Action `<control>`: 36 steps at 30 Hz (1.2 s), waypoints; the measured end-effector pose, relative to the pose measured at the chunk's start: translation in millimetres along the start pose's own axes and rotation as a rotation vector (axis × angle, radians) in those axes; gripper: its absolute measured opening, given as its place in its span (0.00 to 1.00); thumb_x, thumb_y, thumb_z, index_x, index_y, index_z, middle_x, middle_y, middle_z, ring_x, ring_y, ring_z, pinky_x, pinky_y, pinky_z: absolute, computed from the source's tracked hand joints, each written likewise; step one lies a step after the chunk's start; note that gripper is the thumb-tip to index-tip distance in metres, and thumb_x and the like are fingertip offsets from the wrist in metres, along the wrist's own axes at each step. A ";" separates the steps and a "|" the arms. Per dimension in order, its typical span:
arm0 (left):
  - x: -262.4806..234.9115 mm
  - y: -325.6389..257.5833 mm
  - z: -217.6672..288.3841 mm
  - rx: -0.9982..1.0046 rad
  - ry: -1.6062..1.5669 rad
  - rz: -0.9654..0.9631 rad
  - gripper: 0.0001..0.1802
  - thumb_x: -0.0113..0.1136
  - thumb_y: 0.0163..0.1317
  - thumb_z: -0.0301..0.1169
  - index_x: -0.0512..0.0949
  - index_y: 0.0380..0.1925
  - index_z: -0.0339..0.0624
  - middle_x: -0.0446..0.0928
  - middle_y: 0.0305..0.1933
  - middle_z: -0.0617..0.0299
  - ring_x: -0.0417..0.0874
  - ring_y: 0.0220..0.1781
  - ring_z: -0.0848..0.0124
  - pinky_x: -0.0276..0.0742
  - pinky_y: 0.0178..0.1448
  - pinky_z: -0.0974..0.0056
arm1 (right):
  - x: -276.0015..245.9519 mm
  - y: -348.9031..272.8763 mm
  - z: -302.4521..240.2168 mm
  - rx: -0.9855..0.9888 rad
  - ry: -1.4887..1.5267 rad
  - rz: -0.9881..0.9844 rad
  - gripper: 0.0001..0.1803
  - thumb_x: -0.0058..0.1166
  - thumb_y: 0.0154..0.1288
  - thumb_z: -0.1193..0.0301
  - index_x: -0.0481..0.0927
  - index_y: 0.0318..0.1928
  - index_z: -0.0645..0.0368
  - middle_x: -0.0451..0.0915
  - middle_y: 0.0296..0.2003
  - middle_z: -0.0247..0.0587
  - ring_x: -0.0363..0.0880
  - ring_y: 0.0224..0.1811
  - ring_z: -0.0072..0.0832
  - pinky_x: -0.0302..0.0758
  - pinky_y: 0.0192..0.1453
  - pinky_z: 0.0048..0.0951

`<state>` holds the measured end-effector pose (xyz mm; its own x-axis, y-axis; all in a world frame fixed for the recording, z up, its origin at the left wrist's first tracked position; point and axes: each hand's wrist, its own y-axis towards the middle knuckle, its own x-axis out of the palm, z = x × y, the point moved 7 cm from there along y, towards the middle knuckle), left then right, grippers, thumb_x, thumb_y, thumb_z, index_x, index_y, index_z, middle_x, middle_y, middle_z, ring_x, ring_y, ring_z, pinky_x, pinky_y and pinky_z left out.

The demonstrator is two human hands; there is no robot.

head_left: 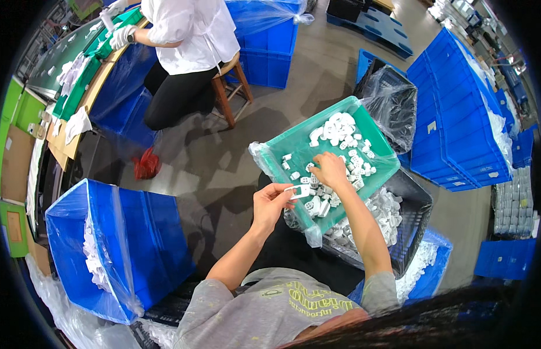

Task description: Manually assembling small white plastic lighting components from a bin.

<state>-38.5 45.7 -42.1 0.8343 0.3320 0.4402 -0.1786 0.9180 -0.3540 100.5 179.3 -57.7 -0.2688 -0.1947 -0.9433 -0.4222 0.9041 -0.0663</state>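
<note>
Stacked blue crates point(456, 110) fill the right side of the floor, well apart from the hands. A big blue bin point(148, 232) lined with clear plastic sits at lower left, white scrap showing along its inner wall. At the top a second person in a white shirt point(192, 32) sits on a wooden stool point(232, 87) at a bench with green trays, a gloved hand point(120, 38) up on the bench.

Centre right: black mesh crate point(413, 215), clear bag inside, loaded with small white plastic parts point(381, 212). Resting tilted on top of it, a green tray point(294, 145) holding a heap of the same white pieces point(337, 134), mostly toward its far side and middle.

Right hand point(330, 170) is down in the tray, fingers curled into the pile, touching the pieces; whether it actually grips one, cannot tell.

Left hand point(269, 203) is raised just beside the tray's near edge, thumb and forefinger pinching one small white part point(299, 191), a flat piece with a rectangular opening. The part is held in the air over the tray's rim, close to the right hand's wrist.
</note>
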 end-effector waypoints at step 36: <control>88.5 -20.3 -7.5 0.033 0.054 -0.241 0.13 0.59 0.56 0.29 0.77 0.39 0.32 0.79 0.36 0.56 0.81 0.34 0.70 0.79 0.37 0.69 | -101.0 -129.9 13.5 0.168 1.114 0.179 0.08 0.58 0.52 0.80 0.78 0.35 0.65 0.78 0.29 0.35 0.74 0.29 0.17 0.70 0.30 0.17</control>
<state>42.9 54.8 -2.2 0.8811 0.0911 0.4641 0.0132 0.9761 -0.2168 194.2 86.7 41.8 -0.9679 -0.2112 -0.1362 -0.2016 0.9761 -0.0813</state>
